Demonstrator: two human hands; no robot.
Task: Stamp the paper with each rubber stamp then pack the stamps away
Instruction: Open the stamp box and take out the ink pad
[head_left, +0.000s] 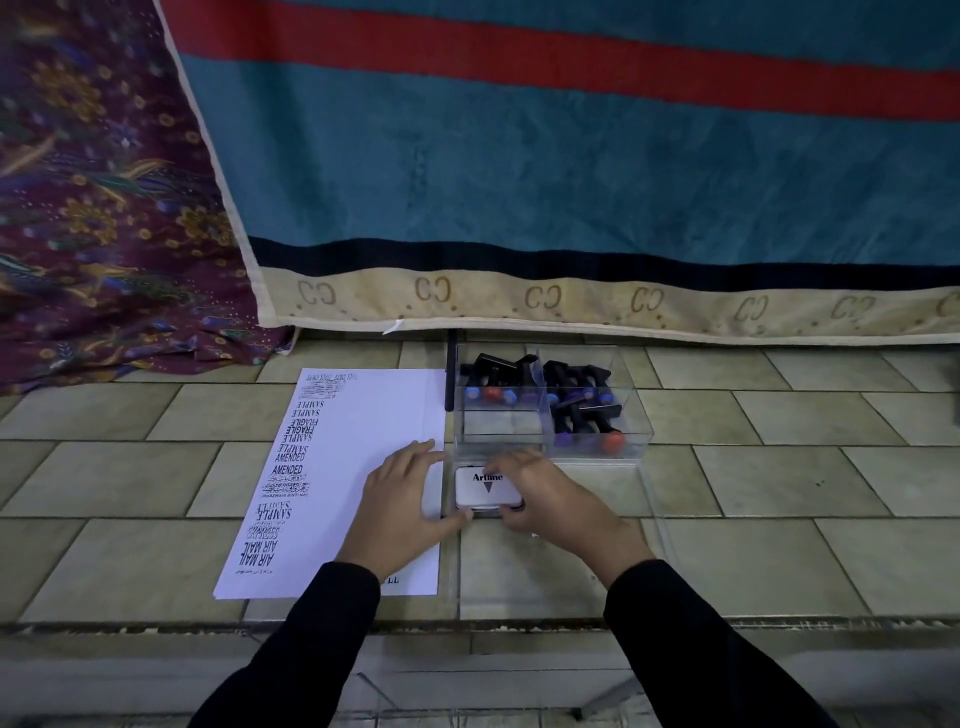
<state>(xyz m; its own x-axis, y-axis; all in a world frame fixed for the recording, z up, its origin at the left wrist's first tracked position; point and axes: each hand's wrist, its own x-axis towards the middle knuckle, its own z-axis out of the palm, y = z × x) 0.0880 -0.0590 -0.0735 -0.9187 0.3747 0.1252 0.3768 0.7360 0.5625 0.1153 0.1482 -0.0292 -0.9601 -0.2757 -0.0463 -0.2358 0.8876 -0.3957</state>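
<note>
A white sheet of paper (358, 431) lies on the tiled surface, with a column of black stamp prints down its left side. To its right stands a clear plastic box (550, 447) with two back compartments holding several black-handled rubber stamps (582, 400). In the box's front part sits a white Artline ink pad (480, 491), lid closed. My right hand (550, 499) grips the pad's right side. My left hand (405, 499) rests flat on the paper's right edge, with its thumb touching the pad's front left corner.
A teal, red-striped blanket (571, 171) hangs just behind the box and paper. A purple floral cloth (104, 208) drapes at the back left. A black pen-like rod (451, 374) lies between paper and box. The tiled surface's front edge (467, 623) runs below my wrists.
</note>
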